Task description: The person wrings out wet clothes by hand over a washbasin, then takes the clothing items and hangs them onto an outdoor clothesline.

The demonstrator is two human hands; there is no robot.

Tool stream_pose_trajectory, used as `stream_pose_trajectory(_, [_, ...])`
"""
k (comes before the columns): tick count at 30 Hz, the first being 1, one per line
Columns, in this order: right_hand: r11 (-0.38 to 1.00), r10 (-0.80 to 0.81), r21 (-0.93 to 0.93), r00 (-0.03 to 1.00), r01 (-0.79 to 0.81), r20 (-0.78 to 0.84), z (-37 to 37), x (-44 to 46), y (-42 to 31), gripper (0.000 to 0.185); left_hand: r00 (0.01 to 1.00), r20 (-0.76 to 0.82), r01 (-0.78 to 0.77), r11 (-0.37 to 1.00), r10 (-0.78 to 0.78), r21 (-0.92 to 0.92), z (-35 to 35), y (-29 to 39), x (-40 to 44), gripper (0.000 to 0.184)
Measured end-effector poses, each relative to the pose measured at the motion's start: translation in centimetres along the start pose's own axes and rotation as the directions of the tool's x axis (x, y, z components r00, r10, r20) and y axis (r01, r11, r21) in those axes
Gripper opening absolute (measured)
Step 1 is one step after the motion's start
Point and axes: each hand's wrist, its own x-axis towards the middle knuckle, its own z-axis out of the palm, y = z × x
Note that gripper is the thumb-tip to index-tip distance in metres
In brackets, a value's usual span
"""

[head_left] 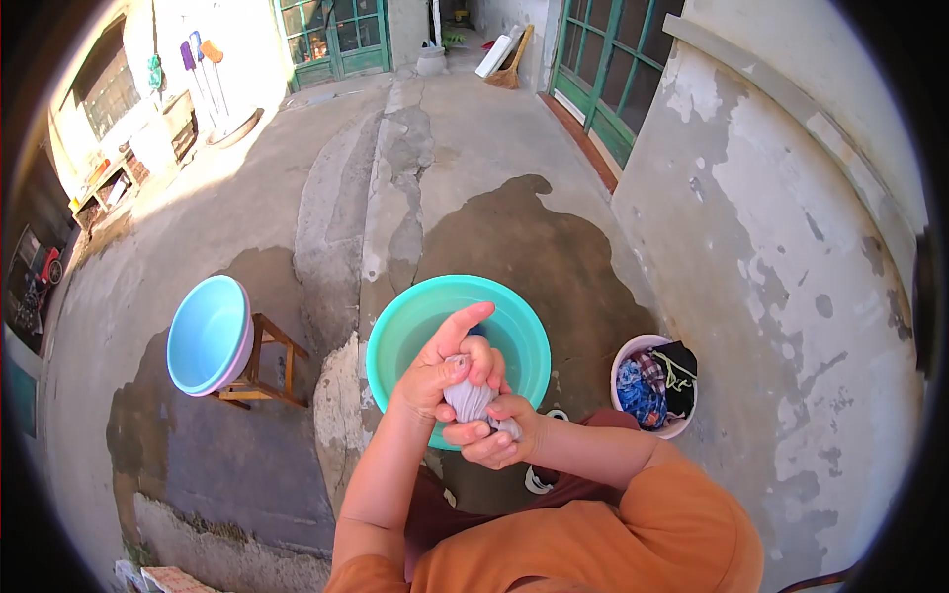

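1. The left hand (450, 371) is curled on the upper part of a pale lilac cloth (468, 398). Its index finger stands out straight, away from the bundle, while the other visible fingers bend in around the fabric.
2. The right hand (499, 435) grips the lower end, fingers folded and thumb pressed against the cloth. A little fabric bulges out beside the thumb.
3. The cloth is squeezed into a tight, pleated wad between both hands, held above the green basin (531, 341).
4. Something dark blue (476, 329) shows in that basin just past the left hand's fingers; it is mostly covered, so perhaps another garment, but I can't be sure.
5. To the right, a pink tub (675, 429) holds a blue patterned garment (638, 397), a plaid one and a black one.
6. To the left, a blue basin (203, 336) sits on a wooden stool (285, 338).
7. Dark wet patches (583, 287) spread over the concrete floor (474, 128).
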Motion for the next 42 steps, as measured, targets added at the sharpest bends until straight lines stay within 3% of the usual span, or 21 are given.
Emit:
stream_pose_trajectory(3, [0.987, 0.046, -0.141, 0.976, -0.077, -0.214, -0.6, -1.1, -0.3, 0.029, 0.997, -0.038, 0.072, 0.98, -0.066, 0.183, 0.1, 0.2, -0.7, 0.048])
stream_pose_trajectory(4, [0.981, 0.037, -0.168, 0.944, -0.096, -0.328, -0.9, -1.4, -0.6, 0.019, 0.99, -0.083, 0.131, 0.967, -0.115, 0.22, -0.5, 0.2, -1.0, 0.045])
stream_pose_trajectory(7, [0.919, -0.11, -0.359, 0.767, -0.164, -0.632, -2.6, -1.8, -1.0, 0.013, 0.949, -0.224, 0.291, 0.891, -0.222, 0.349, -2.0, -0.8, -1.4, 0.035])
stream_pose_trajectory(10, [0.846, -0.248, -0.482, 0.629, -0.231, -0.737, -4.1, -1.4, -1.3, 0.016, 0.904, -0.354, 0.401, 0.757, -0.238, 0.516, -3.7, -1.9, -1.4, 0.027])
stream_pose_trajectory(14, [0.772, -0.405, -0.577, 0.495, -0.265, -0.769, -6.2, -0.6, -2.3, 0.015, 0.862, -0.468, 0.493, 0.535, -0.193, 0.686, -5.9, -3.0, -1.1, 0.024])
stream_pose_trajectory(21, [0.634, -0.647, -0.728, 0.336, -0.261, -0.684, -9.7, 0.1, -4.3, 0.019, 0.876, -0.483, 0.477, 0.175, -0.006, 0.862, -10.2, -5.2, 0.1, 0.017])
stream_pose_trajectory(24, [0.42, -0.791, -0.845, 0.323, -0.332, -0.52, -11.8, 0.2, -5.7, 0.015, 0.885, -0.462, 0.459, 0.064, 0.05, 0.886, -11.6, -5.5, 0.9, 0.014])
stream_pose_trajectory(27, [0.173, -0.938, -0.915, 0.224, -0.364, -0.266, -14.3, 0.9, -6.5, 0.024, 0.832, -0.555, 0.555, -0.009, 0.029, 0.832, -12.2, -5.2, 2.1, 0.014])
stream_pose_trajectory(30, [0.199, -0.892, -0.885, 0.296, -0.422, -0.341, -15.4, 0.7, -8.1, 0.035, 0.805, -0.592, 0.592, -0.086, 0.036, 0.801, -13.7, -5.6, 2.6, 0.016])
stream_pose_trajectory(33, [0.093, -0.919, -0.873, 0.297, -0.48, -0.261, -16.2, 0.6, -8.4, 0.032, 0.703, -0.711, 0.711, -0.032, 0.013, 0.702, -13.4, -5.5, 3.6, 0.017])
stream_pose_trajectory(37, [0.277, -0.943, -0.884, 0.072, -0.376, -0.326, -15.4, 0.9, -7.9, 0.057, 0.706, -0.705, 0.707, -0.009, 0.076, 0.707, -13.3, -5.7, 4.5, 0.018])
stream_pose_trajectory(42, [0.349, -0.88, -0.847, 0.171, -0.401, -0.443, -12.1, -0.8, -7.7, 0.078, 0.651, -0.75, 0.756, -0.013, 0.117, 0.654, -13.3, -5.7, 5.2, 0.018])
